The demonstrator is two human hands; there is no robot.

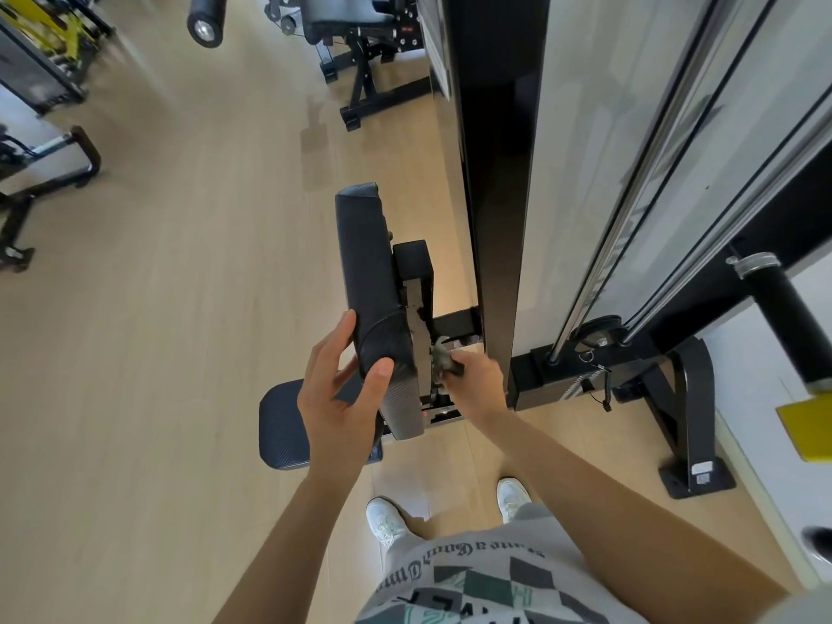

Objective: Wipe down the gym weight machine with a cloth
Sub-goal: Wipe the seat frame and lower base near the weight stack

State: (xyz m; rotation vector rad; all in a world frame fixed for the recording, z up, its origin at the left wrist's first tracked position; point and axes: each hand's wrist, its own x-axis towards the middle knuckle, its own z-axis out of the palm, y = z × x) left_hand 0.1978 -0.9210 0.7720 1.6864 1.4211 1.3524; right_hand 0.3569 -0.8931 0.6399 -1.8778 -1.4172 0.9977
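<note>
Over on the far left stands a yellow-framed machine [54, 33], with a low black frame [49, 173] on the pale wooden floor [157, 353] below it. A padded roller [206, 18] hangs in from the top, and another black bench [360, 47] sits further back. Closer in, the person stands over the seat [281, 425] of the weight machine, white shoes [385, 520] on the floor. Their left hand [342, 394] grips the near end of the upright black back pad [367, 263], with the thumb on the side facing us and the fingers wrapped round the far edge. Just to the right of the pad is the grey metal bracket [416, 308] that carries it. The cloth [443, 358], a small grey bunched rag, is pressed against that bracket low down, behind the pad. The right hand [477, 376] holds it there with the fingers closed round it, the back of the hand turned up towards us. Right of the hand rises the machine's tall black column [495, 173] and a pale panel. A shiny guide rod [630, 195] and a dark cable [729, 209] slant down across the panel to a pulley [599, 331] at the base. A black foot [693, 421] braces the frame on the floor. At the far right a black padded handle [788, 317] juts out above a yellow block [806, 425].
</note>
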